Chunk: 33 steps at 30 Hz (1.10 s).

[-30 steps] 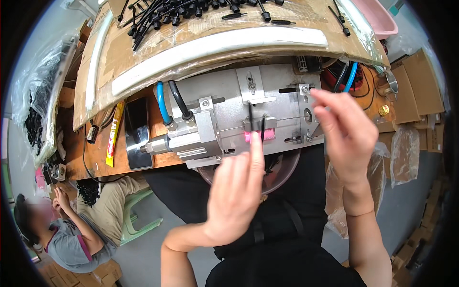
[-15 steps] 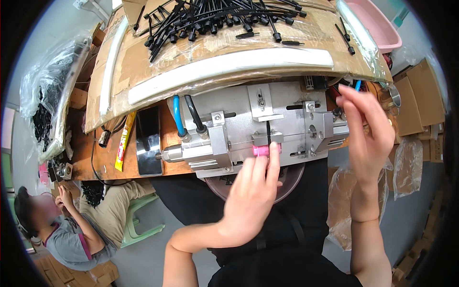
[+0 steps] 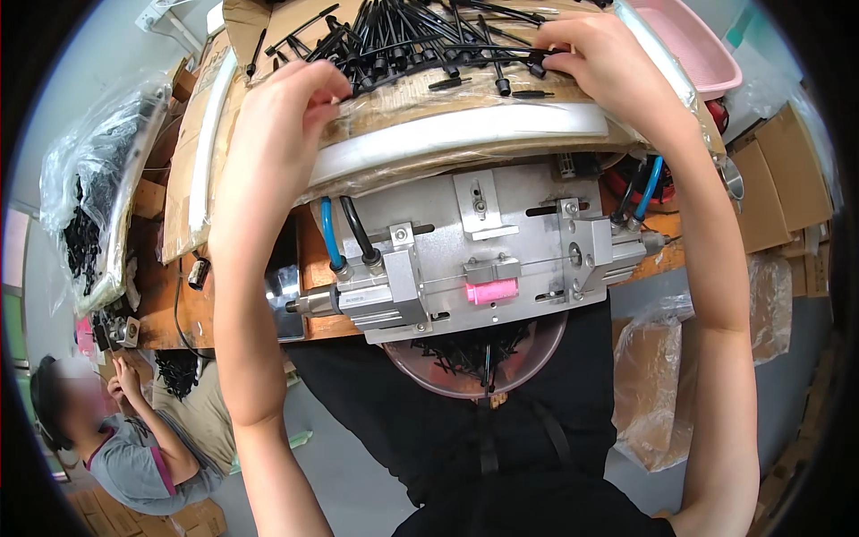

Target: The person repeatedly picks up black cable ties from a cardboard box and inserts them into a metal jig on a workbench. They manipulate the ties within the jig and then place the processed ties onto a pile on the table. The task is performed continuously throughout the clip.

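Cardboard-topped bench [image 3: 268, 98] w/ black pins [image 3: 420, 40] – right hand [image 3: 599, 63] pinches 1, left hand [image 3: 282, 116] curled beside pile, grip unclear; metal jig [image 3: 474, 259] below both.

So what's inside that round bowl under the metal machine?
The clear pinkish bowl holds a heap of black parts. The metal fixture covers its far half, so the rest stays hidden.
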Available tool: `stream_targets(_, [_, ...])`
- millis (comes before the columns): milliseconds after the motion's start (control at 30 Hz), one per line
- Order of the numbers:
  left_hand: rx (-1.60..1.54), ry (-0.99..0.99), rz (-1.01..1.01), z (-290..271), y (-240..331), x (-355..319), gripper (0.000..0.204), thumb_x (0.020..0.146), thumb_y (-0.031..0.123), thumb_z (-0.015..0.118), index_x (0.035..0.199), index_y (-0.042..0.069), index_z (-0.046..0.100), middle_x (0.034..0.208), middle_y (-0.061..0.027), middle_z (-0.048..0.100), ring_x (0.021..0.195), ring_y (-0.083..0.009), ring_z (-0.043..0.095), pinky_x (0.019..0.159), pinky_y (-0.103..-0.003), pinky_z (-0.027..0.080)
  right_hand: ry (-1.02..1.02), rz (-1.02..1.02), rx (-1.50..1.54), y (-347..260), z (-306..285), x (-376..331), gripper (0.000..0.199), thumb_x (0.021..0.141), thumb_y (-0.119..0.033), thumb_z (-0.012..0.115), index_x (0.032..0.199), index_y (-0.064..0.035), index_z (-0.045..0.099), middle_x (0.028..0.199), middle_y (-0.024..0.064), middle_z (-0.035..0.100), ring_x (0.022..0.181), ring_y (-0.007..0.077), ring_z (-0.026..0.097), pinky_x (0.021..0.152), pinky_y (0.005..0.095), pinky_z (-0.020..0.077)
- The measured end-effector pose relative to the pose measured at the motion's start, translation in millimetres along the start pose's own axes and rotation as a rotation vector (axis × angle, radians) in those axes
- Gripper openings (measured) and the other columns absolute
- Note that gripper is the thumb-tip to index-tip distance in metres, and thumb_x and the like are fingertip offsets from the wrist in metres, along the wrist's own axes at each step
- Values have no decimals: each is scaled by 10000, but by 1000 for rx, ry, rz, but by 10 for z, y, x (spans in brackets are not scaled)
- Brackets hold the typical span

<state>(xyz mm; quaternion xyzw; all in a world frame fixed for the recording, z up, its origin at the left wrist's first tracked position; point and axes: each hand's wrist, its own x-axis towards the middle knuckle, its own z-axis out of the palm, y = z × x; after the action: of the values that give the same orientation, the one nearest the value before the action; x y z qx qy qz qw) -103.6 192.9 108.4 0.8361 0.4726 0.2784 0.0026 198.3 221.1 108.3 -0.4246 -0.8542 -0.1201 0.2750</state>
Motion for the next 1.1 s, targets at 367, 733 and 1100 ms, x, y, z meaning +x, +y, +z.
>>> stream_targets(367, [-21, 208, -13, 132, 556, -863, 510, 762, -89, 649, 1263, -4, 607, 856, -119, 606, 818, -278, 602, 736, -364, 494, 335, 484, 682, -259, -379, -207, 200, 983, -128, 557, 1056, 42, 634, 758, 69, 652, 619, 75, 592, 528, 180, 466])
stream_targets(733, [92, -166, -52, 937, 1533, -1655, 680, 755, 3, 604, 1397, -113, 409, 889, -66, 466, 813, -189, 495, 761, -283, 465, 250, 445, 1028, -225, -682, -933, 304, 1025, -189, 522, 1224, 29, 594, 1000, 108, 648, 811, 103, 596, 557, 163, 425])
stream_targets(1100, [96, -205, -61, 934, 1508, -1626, 720, 764, 36, 636, 1419, -109, 375, 983, -95, 511, 905, -217, 527, 828, -308, 480, 379, 536, 798, -1166, -378, -1365, 224, 845, 35, 705, 1052, 39, 620, 942, 131, 689, 713, 130, 624, 588, 232, 504])
